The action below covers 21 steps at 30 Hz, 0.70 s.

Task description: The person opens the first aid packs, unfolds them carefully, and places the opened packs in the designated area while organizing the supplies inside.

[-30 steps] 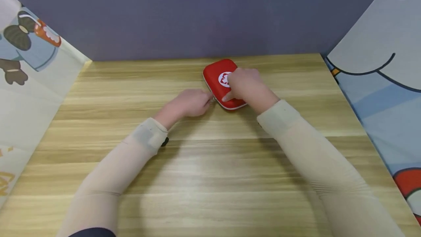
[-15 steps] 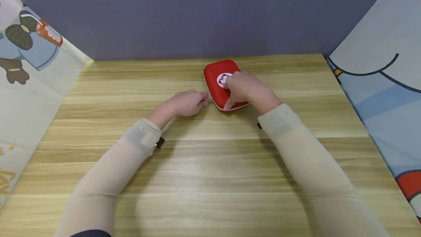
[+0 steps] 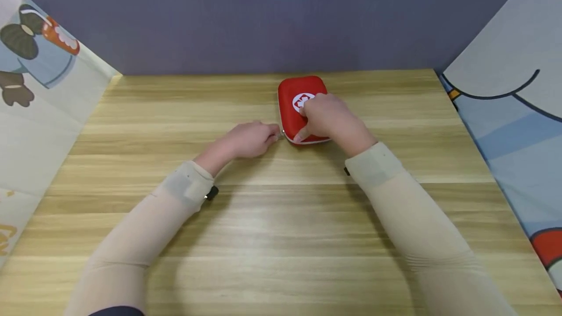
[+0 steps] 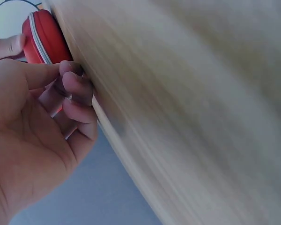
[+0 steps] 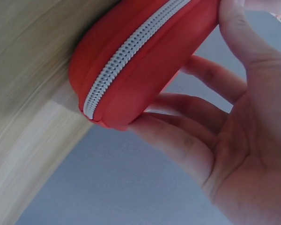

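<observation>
A red zippered first-aid case [image 3: 291, 92] with a round white emblem lies on the wooden table near its back edge. My right hand [image 3: 331, 118] holds it from above, fingers bent over the lid and thumb at the near edge. In the right wrist view, the white zipper [image 5: 124, 51] runs closed along the visible side. My left hand [image 3: 252, 139] is at the case's near left corner, thumb and forefinger pinching the small metal zipper pull [image 3: 283, 134]. The left wrist view shows those fingers [image 4: 77, 86] curled together, mostly hiding the pull.
The wood-grain table [image 3: 263, 223] stretches toward me. A grey-blue partition [image 3: 263, 18] rises right behind the case. Cartoon-printed panels flank the table, one left panel [image 3: 39, 126] and one right panel [image 3: 505, 126].
The case has turned slightly clockwise, its left side now nearly straight toward me. My left hand has shifted a little left, and my right thumb has moved along the near edge.
</observation>
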Each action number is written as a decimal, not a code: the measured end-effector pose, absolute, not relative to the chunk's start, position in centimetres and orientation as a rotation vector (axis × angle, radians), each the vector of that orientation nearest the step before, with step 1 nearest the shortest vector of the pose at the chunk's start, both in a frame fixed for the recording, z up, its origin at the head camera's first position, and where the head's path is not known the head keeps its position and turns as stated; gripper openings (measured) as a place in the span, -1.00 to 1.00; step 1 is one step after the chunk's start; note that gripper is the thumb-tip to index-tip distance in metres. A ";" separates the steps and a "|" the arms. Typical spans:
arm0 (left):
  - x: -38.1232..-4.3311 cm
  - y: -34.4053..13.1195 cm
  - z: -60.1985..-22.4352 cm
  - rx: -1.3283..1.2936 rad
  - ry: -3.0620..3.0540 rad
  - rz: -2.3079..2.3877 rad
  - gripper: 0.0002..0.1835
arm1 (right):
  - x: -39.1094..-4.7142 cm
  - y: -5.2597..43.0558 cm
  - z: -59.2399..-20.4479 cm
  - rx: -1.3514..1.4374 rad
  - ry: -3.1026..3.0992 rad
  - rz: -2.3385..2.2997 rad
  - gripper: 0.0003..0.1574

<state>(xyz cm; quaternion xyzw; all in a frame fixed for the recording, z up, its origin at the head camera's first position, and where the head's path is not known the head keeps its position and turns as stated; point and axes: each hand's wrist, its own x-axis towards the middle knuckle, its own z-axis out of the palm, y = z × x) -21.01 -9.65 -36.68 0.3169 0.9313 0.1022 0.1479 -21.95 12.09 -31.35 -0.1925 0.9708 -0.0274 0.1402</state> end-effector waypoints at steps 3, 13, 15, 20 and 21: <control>-20.5 -9.4 -36.6 0.905 2.663 0.286 -0.84 | -21.8 12.0 -31.5 -0.551 2.808 -0.039 -0.43; -19.1 -8.6 -36.1 0.880 2.672 0.267 -0.84 | -20.9 11.5 -31.6 -0.561 2.833 0.008 -0.45; -18.9 -8.6 -36.2 0.900 2.661 0.272 -0.83 | -20.8 11.4 -31.6 -0.561 2.838 0.001 -0.45; -18.4 -8.3 -36.4 0.959 2.636 0.324 -0.80 | -20.5 11.3 -31.7 -0.544 2.862 0.003 -0.44; -18.4 -8.3 -36.5 0.969 2.628 0.335 -0.81 | -20.5 11.3 -31.7 -0.536 2.860 0.000 -0.42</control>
